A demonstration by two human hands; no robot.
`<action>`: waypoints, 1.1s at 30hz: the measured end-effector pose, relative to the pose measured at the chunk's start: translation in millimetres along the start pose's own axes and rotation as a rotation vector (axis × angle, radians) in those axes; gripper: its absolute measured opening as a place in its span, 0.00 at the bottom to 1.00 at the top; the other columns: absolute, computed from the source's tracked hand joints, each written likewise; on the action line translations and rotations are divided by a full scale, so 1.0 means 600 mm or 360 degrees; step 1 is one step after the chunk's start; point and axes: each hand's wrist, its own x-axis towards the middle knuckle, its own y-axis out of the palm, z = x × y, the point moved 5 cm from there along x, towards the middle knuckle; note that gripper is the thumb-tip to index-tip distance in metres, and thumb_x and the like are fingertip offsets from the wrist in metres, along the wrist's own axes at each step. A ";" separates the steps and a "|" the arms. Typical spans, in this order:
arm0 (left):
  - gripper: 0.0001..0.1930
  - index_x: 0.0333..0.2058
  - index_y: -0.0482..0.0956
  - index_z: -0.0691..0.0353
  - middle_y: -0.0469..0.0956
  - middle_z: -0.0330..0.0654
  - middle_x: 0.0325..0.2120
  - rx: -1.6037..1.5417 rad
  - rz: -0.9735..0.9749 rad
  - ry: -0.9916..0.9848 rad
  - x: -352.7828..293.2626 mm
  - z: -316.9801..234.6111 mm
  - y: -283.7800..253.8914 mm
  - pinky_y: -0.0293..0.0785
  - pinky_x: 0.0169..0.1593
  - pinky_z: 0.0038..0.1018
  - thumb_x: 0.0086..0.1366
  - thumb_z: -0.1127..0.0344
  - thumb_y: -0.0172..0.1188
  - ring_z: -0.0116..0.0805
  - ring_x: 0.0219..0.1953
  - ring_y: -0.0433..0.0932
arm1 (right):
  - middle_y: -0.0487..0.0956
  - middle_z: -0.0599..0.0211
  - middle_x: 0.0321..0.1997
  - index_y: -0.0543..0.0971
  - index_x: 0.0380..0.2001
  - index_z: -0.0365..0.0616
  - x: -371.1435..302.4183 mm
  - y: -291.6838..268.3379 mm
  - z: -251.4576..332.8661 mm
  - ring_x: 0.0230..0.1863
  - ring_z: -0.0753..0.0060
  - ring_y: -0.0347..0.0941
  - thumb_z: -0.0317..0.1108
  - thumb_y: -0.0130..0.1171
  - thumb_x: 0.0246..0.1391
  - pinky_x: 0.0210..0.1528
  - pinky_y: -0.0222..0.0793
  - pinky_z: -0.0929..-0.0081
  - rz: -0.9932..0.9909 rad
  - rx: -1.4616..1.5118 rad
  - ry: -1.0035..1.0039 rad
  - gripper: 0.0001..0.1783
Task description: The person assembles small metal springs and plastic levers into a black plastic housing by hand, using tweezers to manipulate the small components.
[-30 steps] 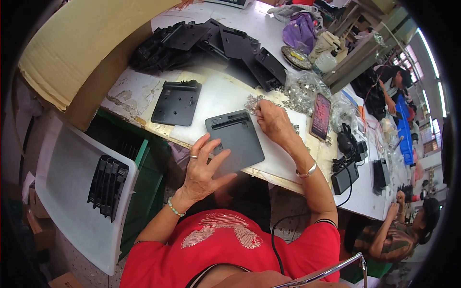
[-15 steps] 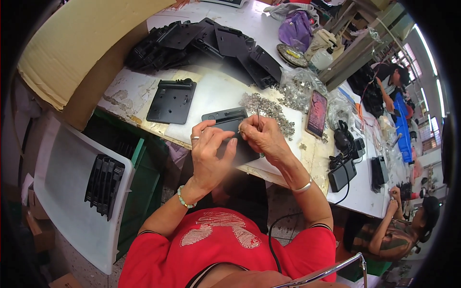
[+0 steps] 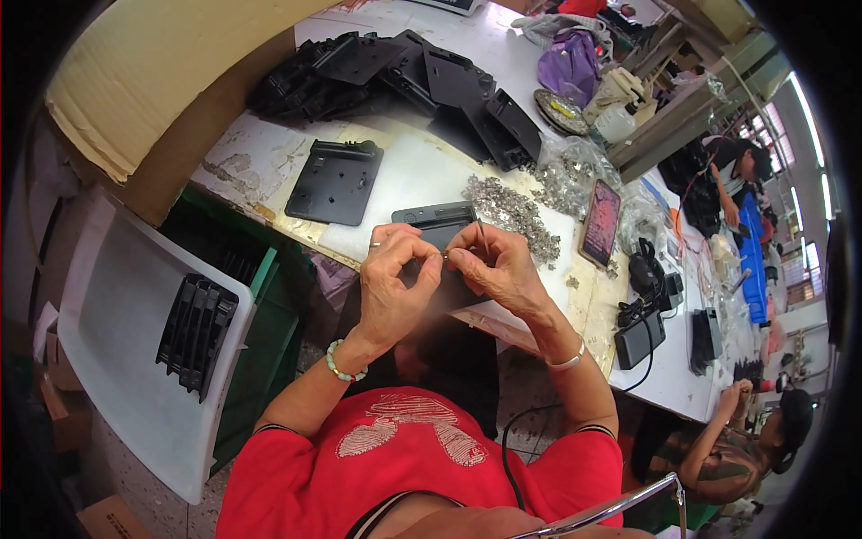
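Over a black plastic housing [image 3: 431,216] at the table's front edge, my two hands meet fingertip to fingertip. My left hand [image 3: 395,283] pinches a tiny metal piece [image 3: 444,255] between thumb and forefinger; its exact shape is too small to make out. My right hand [image 3: 503,269] is closed around thin metal tweezers [image 3: 483,241], its thumb and forefinger touching the same tiny piece. Just beyond lies a heap of small metal clips [image 3: 516,216]. To the left, another black housing [image 3: 335,182] lies flat, apart from both hands.
Black housings [image 3: 359,58] are piled at the back beside a cardboard box [image 3: 171,81]. A phone [image 3: 601,223] and a black adapter [image 3: 640,340] with cables lie rightward. A white tray [image 3: 108,332] holds black parts [image 3: 195,337]. Co-workers [image 3: 741,449] sit at right.
My left hand's fingers have closed into a pinch and met my right fingertips. Both hands have come together above the housing; the whole view has shifted slightly.
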 end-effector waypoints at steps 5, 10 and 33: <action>0.03 0.26 0.78 0.63 0.77 0.43 0.27 0.0053 -0.0017 0.0033 -0.007 0.002 -0.006 0.72 0.44 0.36 0.54 0.75 0.64 0.46 0.42 0.75 | 0.78 0.73 0.30 0.78 0.33 0.35 0.006 0.007 -0.006 0.32 0.87 0.70 0.31 0.61 0.57 0.35 0.69 0.82 0.0018 -0.0089 0.0215 0.08; 0.05 0.33 0.80 0.63 0.78 0.42 0.27 0.0430 -0.0146 0.0096 -0.013 0.000 -0.030 0.72 0.42 0.34 0.56 0.76 0.64 0.41 0.41 0.76 | 0.72 0.81 0.22 0.76 0.26 0.41 0.031 0.010 -0.018 0.22 0.91 0.62 0.31 0.59 0.56 0.22 0.55 0.87 -0.0120 -0.0277 0.0232 0.07; 0.29 0.63 0.65 0.74 0.79 0.40 0.19 -0.0418 0.0146 -0.0911 -0.050 0.059 -0.034 0.73 0.17 0.21 0.64 0.77 0.59 0.24 0.16 0.78 | 0.81 0.52 0.20 0.81 0.24 0.30 0.106 0.063 -0.009 0.22 0.62 0.80 0.33 0.62 0.46 0.31 0.75 0.68 -0.0297 -0.1018 0.0129 0.13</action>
